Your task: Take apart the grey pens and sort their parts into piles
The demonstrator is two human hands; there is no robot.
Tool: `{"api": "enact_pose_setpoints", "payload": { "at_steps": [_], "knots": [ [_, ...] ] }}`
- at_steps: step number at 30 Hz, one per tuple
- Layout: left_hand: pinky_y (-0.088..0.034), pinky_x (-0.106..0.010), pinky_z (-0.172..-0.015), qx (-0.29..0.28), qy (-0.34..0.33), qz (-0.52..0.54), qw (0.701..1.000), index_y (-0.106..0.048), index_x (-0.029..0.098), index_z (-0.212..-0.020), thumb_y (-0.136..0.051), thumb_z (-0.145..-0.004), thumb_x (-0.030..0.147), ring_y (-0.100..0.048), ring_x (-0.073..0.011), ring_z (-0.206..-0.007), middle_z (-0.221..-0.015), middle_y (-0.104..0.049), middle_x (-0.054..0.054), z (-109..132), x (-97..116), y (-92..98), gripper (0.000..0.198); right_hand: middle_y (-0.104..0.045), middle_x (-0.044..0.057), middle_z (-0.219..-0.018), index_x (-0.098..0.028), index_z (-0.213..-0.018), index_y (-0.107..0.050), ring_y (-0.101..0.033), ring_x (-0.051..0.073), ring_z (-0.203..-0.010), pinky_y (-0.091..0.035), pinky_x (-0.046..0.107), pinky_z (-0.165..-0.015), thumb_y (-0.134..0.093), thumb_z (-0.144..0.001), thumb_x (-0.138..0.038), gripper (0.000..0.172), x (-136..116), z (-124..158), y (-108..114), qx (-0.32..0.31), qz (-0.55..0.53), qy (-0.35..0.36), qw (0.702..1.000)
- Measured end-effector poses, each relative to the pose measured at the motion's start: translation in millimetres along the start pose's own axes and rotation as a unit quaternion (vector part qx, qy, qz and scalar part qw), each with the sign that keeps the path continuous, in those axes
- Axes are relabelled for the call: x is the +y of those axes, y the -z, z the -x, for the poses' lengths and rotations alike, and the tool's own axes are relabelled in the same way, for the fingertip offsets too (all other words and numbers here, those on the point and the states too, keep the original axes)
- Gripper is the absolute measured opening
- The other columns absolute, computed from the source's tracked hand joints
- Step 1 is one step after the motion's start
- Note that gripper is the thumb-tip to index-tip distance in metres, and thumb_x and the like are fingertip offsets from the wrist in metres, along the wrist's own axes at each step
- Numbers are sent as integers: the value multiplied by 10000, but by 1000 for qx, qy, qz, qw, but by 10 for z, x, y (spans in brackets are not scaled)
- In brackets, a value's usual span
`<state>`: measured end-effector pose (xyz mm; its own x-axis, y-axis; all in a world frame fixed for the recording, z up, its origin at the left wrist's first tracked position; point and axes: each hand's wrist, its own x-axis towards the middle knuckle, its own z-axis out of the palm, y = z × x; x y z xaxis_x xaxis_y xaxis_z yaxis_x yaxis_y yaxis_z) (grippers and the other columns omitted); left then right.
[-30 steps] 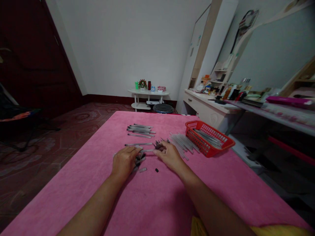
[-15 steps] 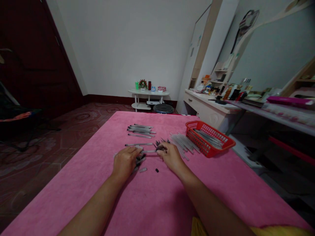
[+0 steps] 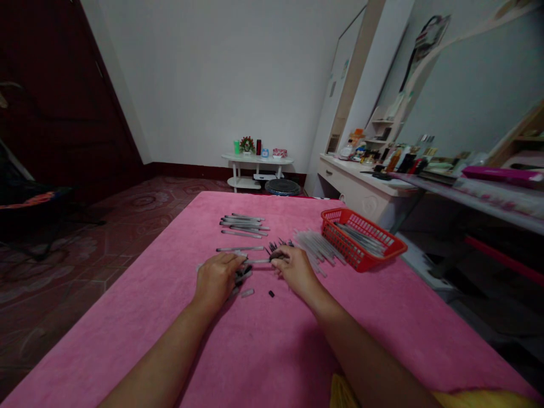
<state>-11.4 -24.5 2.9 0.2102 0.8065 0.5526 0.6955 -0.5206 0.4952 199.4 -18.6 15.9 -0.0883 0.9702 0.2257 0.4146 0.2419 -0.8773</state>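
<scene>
Bridging the gap between left hand (image 3: pixel 216 279) and right hand (image 3: pixel 294 267), a slim pen barrel (image 3: pixel 258 261) is pinched at either end, low over the pink cloth (image 3: pixel 255 351). Clear tubes (image 3: pixel 319 248) lie right of the right hand, beside the red basket (image 3: pixel 353 259).

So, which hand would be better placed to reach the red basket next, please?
Probably the right hand: it is nearer the red basket, while the left hand is farther away.

Slim greyish pen barrel (image 3: pixel 258 261), held crosswise
</scene>
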Motion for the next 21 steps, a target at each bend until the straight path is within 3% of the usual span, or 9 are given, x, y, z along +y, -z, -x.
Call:
{"api": "enact_pose_setpoints", "payload": {
  "at_steps": [4,6,10,14,19,21],
  "knots": [
    [-441,-311,-660,-31,-24,-154,987,-709,261,-1020,-527,-829,196,-646,-238,-842,-948,-723,-53,1,-17,16,272,-658,21,-733,-158,-759,-663,-576,133,-677,-414,228,-621,-542,-677,-39,189,-97,-1,70,58,110,84,989],
    [-443,-302,-648,-27,-23,-188,982,-708,263,-1013,-503,-837,177,-652,-229,-837,-961,-723,-42,3,-36,15,284,-653,17,-723,-156,-776,-665,-564,127,-665,-404,219,-608,-558,-682,-52,176,-116,1,85,70,115,82,987],
    [-446,-308,-638,-17,-27,-222,975,-713,244,-988,-496,-855,203,-652,-233,-817,-943,-724,-51,7,-57,9,258,-615,-6,-628,-152,-776,-659,-532,104,-553,-372,194,-515,-557,-695,-69,154,-95,40,13,-21,93,35,995],
    [-443,-312,-621,-8,-42,-222,974,-709,240,-993,-503,-852,191,-645,-235,-803,-930,-721,-55,10,-59,9,255,-618,-1,-623,-146,-752,-654,-552,107,-560,-363,191,-500,-608,-679,-89,103,-80,95,-93,-116,98,10,988],
    [-472,-337,-682,-10,-82,-200,976,-697,238,-1032,-537,-834,178,-639,-244,-848,-963,-715,-70,8,-73,-15,262,-638,18,-711,-159,-916,-631,-574,120,-590,-384,202,-505,-687,-713,-298,253,-25,87,-141,-37,69,-15,997],
    [-482,-352,-727,-25,-105,-187,976,-693,229,-1035,-557,-826,183,-632,-246,-867,-944,-713,-74,0,-60,-22,253,-624,8,-696,-173,-907,-628,-556,112,-565,-374,201,-492,-650,-743,-297,208,8,73,-144,-16,50,-13,999]
  ]
}}
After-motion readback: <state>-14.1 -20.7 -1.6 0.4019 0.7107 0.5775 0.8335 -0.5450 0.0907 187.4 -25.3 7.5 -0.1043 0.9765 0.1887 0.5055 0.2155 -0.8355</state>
